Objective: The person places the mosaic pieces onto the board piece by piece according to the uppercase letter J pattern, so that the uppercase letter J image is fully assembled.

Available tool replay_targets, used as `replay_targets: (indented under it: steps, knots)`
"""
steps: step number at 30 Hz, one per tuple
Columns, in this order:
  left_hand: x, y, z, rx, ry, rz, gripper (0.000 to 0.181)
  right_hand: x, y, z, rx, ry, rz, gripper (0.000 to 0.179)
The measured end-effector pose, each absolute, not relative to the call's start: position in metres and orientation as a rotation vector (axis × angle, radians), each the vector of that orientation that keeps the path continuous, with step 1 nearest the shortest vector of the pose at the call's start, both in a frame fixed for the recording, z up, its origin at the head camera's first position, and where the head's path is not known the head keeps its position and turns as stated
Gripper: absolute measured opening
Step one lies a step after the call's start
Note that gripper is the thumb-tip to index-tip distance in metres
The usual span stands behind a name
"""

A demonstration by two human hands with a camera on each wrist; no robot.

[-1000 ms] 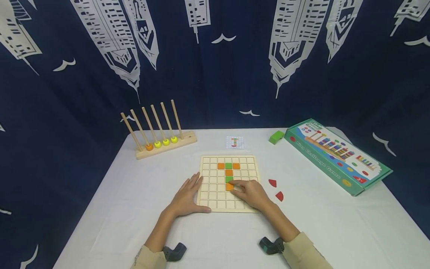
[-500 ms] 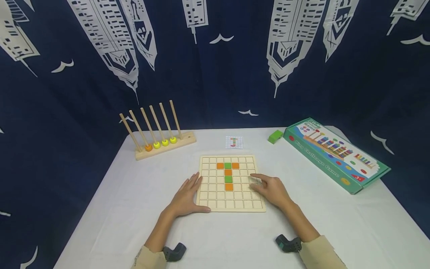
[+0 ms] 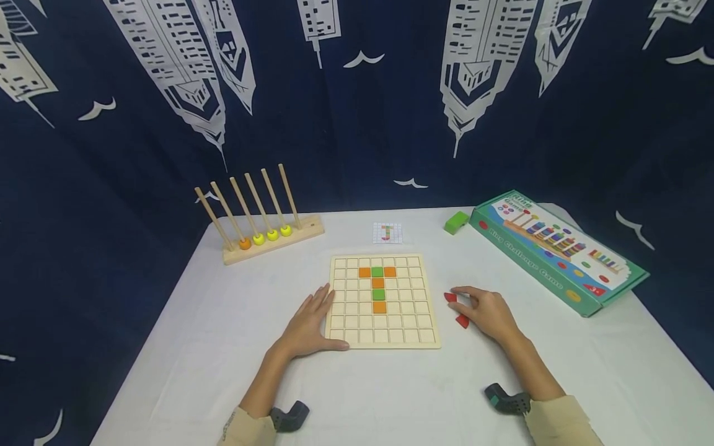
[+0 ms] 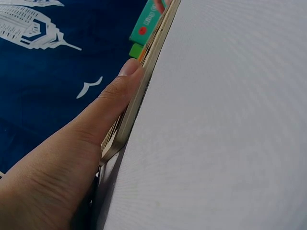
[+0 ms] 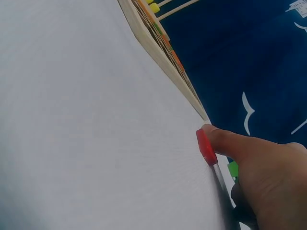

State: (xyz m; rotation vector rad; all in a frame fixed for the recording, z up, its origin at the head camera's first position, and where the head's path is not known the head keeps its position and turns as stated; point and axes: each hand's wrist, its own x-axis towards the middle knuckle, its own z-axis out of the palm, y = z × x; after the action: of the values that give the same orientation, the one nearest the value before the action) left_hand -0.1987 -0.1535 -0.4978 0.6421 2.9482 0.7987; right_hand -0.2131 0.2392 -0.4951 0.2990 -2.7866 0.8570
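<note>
My left hand rests at the left side of a wooden grid board, fingers along its edge and thumb at the near corner. Orange tiles and green tiles form a T on the board. To the right of the board my right hand is low over the table, index finger and thumb on either side of a red quarter-round tile. A second red tile lies just below the thumb. In the right wrist view, a red tile overlaps the thumb tip.
A small pattern card lies behind the board. A wooden peg rack with several beads stands at back left. At back right are a green block and a green game box. Dark devices are worn on both wrists.
My right hand has left the orange tile at the foot of the T and moved right to the red tiles. The left hand stays at the board.
</note>
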Motion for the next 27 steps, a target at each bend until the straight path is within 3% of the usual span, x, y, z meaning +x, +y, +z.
replay_targets:
  steps: [12, 27]
  knots:
    - [-0.199, -0.153, -0.498, 0.656, 2.947, 0.806, 0.123, -0.218, 0.245, -0.495, 0.260, -2.720, 0.827, 0.026]
    - [-0.200, -0.155, -0.499, 0.647, 2.935, 0.811, 0.123, -0.227, 0.234, -0.493, 0.416, -2.771, 0.945, 0.032]
